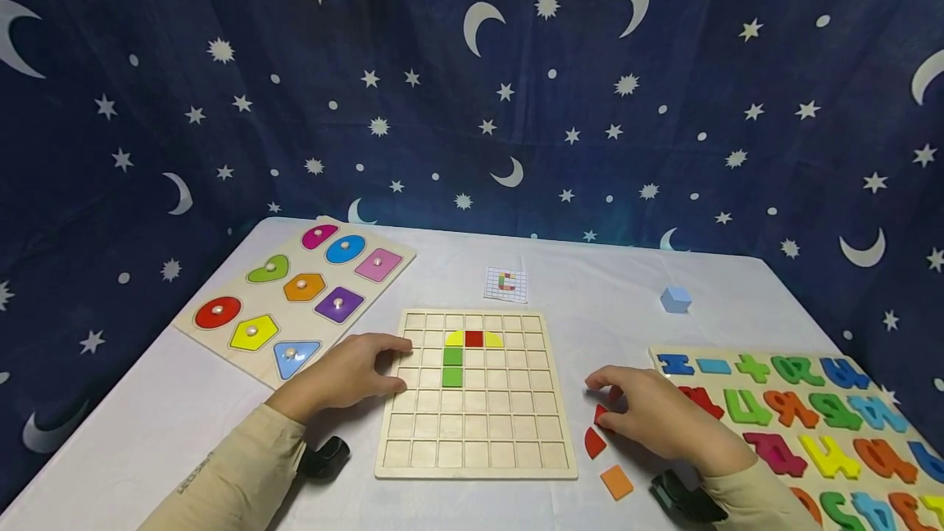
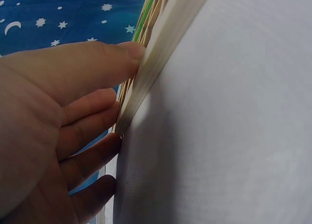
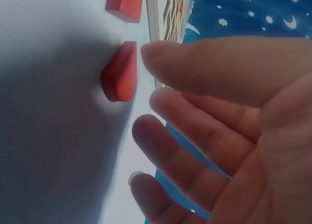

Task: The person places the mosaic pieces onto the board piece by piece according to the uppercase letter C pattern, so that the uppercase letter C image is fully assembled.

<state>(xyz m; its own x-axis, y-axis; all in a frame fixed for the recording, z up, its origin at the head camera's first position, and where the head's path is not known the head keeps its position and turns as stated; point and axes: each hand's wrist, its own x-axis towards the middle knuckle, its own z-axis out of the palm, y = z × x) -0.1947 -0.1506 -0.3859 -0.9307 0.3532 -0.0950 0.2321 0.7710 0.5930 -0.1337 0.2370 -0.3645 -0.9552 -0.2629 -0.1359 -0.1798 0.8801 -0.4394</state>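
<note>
A square wooden grid board (image 1: 497, 416) lies in the middle of the table, holding several coloured tiles: a red square (image 1: 474, 339) between two yellow quarter-circles (image 1: 454, 339), and two green squares (image 1: 452, 357) below the left one. At the board's left edge rests my left hand (image 1: 352, 374), thumb touching its side in the left wrist view, fingers loosely extended. My right hand (image 1: 656, 412) hovers to the right of the board, over a red quarter-circle piece (image 3: 120, 75), with nothing between its fingers. Another red quarter-circle (image 1: 594, 443) and an orange square (image 1: 616, 483) lie nearer me.
Behind the board lies a small pattern card (image 1: 506, 284). A knobbed shape puzzle (image 1: 243, 301) is at the left, a letter puzzle (image 1: 745, 420) at the right. A blue block (image 1: 675, 299) stands at the back right. A starry curtain (image 1: 472, 105) hangs behind the table.
</note>
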